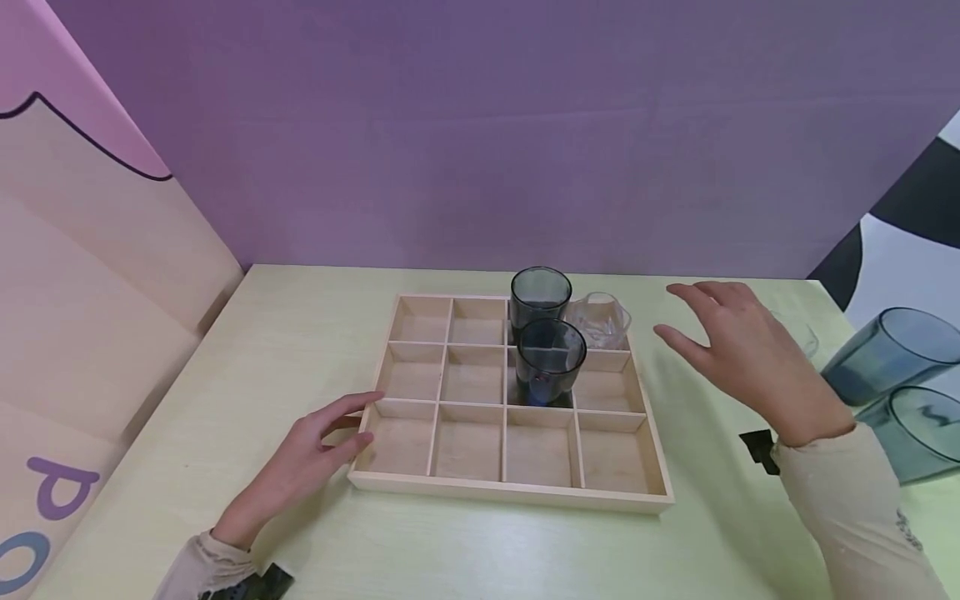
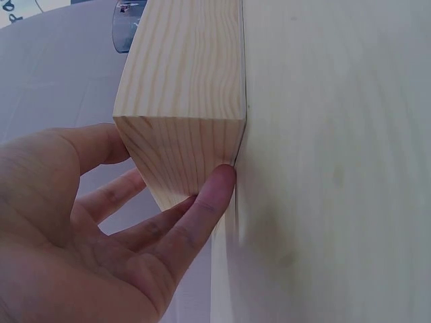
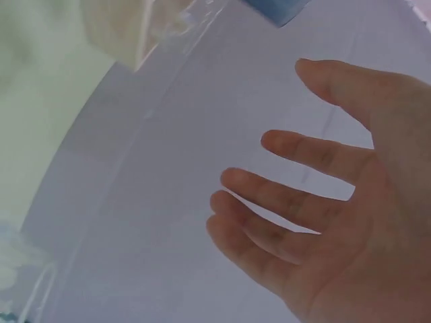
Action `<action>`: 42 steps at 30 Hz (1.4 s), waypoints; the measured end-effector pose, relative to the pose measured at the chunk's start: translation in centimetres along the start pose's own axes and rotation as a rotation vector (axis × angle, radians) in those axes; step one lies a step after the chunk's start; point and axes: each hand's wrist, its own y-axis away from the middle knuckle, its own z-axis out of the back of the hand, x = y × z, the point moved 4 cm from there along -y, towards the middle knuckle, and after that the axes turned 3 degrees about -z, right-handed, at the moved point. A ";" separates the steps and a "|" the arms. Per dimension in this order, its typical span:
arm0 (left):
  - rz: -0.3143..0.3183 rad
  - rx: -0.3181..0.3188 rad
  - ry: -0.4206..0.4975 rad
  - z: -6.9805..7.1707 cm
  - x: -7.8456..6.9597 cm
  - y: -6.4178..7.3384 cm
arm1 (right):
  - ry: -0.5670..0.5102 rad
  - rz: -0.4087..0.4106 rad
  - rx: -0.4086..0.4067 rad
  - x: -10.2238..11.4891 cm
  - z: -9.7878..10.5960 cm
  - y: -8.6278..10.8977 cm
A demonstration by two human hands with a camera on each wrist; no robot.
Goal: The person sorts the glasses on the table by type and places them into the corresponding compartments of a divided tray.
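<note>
A wooden tray [image 1: 468,487] divided into compartments lies on the table. My left hand [image 1: 311,454] rests its fairly straight fingertips against the tray's left side, near the front corner; the left wrist view shows these fingers [image 2: 219,192] on the outer wood. My right hand [image 1: 738,350] is in the air to the tray's right, fingers spread and holding nothing. One dark grey glass [image 1: 540,292] stands in the third column's back compartment, and another dark grey glass [image 1: 551,358] in the middle one. A clear wavy-rimmed glass [image 1: 600,321] occupies the back right compartment.
Two blue-tinted glasses, one farther back [image 1: 862,367] and one nearer [image 1: 911,442], stand at the right, partly behind my right forearm. Another clear glass [image 1: 807,340] shows partly behind my right hand. A purple partition [image 1: 480,167] rises along the table's back edge.
</note>
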 end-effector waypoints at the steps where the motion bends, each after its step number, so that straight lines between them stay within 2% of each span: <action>1: -0.001 0.000 -0.002 0.0 0.0 0.0 | -0.001 -0.008 -0.001 -0.5 -0.1 0.0; 7: -0.009 0.003 -0.014 0.0 -0.1 0.0 | -0.026 -0.054 -0.020 -3.8 -0.4 -0.1; 11: -0.009 0.001 -0.021 0.0 -0.2 0.0 | 0.003 -0.089 -0.037 -5.8 -0.5 0.0; 15: -0.019 -0.001 -0.013 0.0 -0.2 0.1 | 0.024 -0.150 -0.014 -7.4 -1.2 -0.1; 22: -0.035 0.000 -0.004 -0.2 -0.1 -0.1 | 0.000 -0.274 0.072 -10.1 -2.4 0.7; 31: -0.035 -0.003 -0.012 -0.4 -0.2 -0.3 | 0.001 -0.379 0.181 -11.8 -3.3 1.5; 42: -0.038 0.000 -0.024 -0.5 -0.2 -0.5 | 0.013 -0.506 0.304 -13.0 -4.4 2.3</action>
